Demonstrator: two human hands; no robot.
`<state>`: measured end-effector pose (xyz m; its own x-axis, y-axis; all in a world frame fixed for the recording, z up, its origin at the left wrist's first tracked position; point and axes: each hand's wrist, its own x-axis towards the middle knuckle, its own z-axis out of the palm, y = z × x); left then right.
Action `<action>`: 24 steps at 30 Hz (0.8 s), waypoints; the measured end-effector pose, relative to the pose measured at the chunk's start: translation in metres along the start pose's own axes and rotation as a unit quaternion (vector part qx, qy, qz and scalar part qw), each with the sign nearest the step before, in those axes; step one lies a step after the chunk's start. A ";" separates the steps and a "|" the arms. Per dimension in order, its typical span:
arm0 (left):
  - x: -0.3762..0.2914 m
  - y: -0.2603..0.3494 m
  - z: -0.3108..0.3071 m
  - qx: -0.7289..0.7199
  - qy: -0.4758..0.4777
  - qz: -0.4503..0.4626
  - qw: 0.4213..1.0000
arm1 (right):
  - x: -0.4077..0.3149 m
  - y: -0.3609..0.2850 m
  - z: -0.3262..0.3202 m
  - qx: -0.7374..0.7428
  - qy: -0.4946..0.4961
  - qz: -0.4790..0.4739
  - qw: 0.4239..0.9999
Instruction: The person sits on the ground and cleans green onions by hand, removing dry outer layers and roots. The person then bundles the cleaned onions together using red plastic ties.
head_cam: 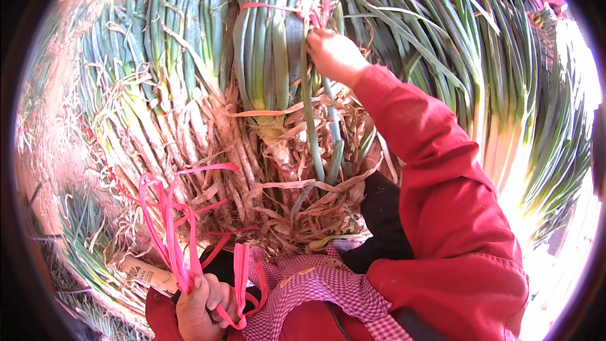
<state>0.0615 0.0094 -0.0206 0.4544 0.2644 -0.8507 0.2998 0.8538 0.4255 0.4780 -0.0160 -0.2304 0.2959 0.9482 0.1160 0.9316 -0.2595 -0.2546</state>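
My left hand (206, 305) is low in the view, closed around a looped bunch of pink plastic tying strips (182, 237). Loose loops of the strips stand up above the fist and hang beside it. Farther forward, my right hand (336, 54) has its fingers curled together at the knot of a pink tie (310, 12). That tie goes around the green leaves of a bundle of large green onions (262, 57). My fingertips are partly hidden at the knot. Dry brown leaves (322, 208) cover much of the bundle's lower end.
More green onions (184, 47) lie side by side to the left, roots towards me. Another row of green onions (502, 104) fills the right side. A cardboard tube (147, 272) with printing is beside my left hand. A checked apron (317, 289) covers my lap.
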 end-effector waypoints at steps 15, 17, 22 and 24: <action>0.018 0.026 0.014 0.042 -0.028 -0.072 0.996 | 0.039 0.068 -0.053 0.425 0.149 0.313 0.836; 0.020 0.028 0.015 0.025 -0.019 -0.078 0.996 | 0.045 0.106 -0.016 0.522 0.097 0.359 0.767; 0.024 0.029 0.015 0.031 -0.013 -0.073 0.997 | 0.065 0.130 0.055 0.303 0.037 0.333 0.892; 0.025 0.029 0.014 0.045 -0.010 -0.074 0.996 | 0.071 0.127 0.060 0.309 0.110 0.300 0.896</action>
<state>0.0939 0.0349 -0.0251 0.4165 0.1282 -0.9000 0.4384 0.8390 0.3224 0.6048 0.0292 -0.3116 0.8020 0.5953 -0.0501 0.3164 -0.4944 -0.8096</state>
